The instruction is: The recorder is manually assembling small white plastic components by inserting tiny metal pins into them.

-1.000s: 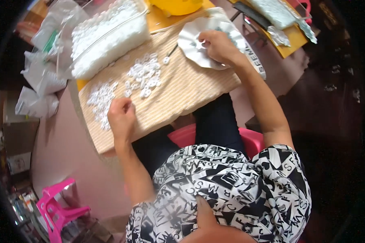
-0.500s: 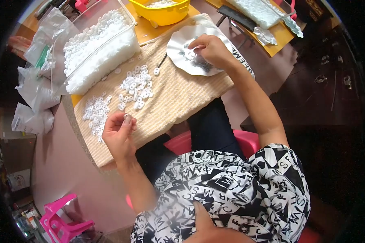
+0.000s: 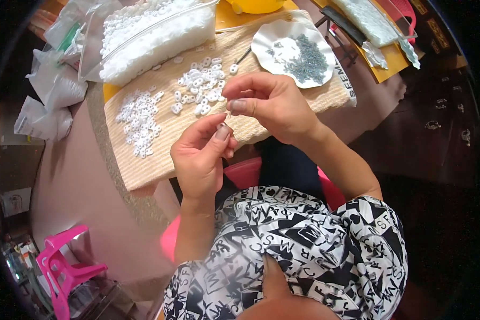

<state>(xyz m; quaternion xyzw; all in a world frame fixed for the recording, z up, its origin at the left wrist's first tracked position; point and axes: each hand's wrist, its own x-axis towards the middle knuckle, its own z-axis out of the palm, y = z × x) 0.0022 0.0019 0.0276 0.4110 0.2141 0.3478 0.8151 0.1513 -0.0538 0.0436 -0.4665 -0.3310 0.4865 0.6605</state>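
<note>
My left hand [image 3: 200,160] is closed in a pinch, thumb against fingertips; whatever it holds is too small to make out. Just above it, my right hand [image 3: 274,109] pinches with thumb and forefinger, its fingertips almost meeting the left ones. A tiny thin thing seems to show between the two. Beyond them lies a loose pile of small white plastic pieces with holes [image 3: 200,82], and another pile of smaller white pieces [image 3: 138,120] sits further left. A white wavy-rimmed plate [image 3: 264,40] at the far right holds many small dark grey metal pins [image 3: 306,61].
A striped beige cloth [image 3: 144,178] covers the work surface. At its far left stands a clear bin full of white pieces [image 3: 160,45], beside plastic bags [image 3: 53,80]. A yellow basin [image 3: 256,5] is at the back. A pink stool [image 3: 64,266] stands lower left.
My right hand has left the plate and come back to the left hand, which has risen slightly to the right. The view has shifted, so the pins on the plate now show.
</note>
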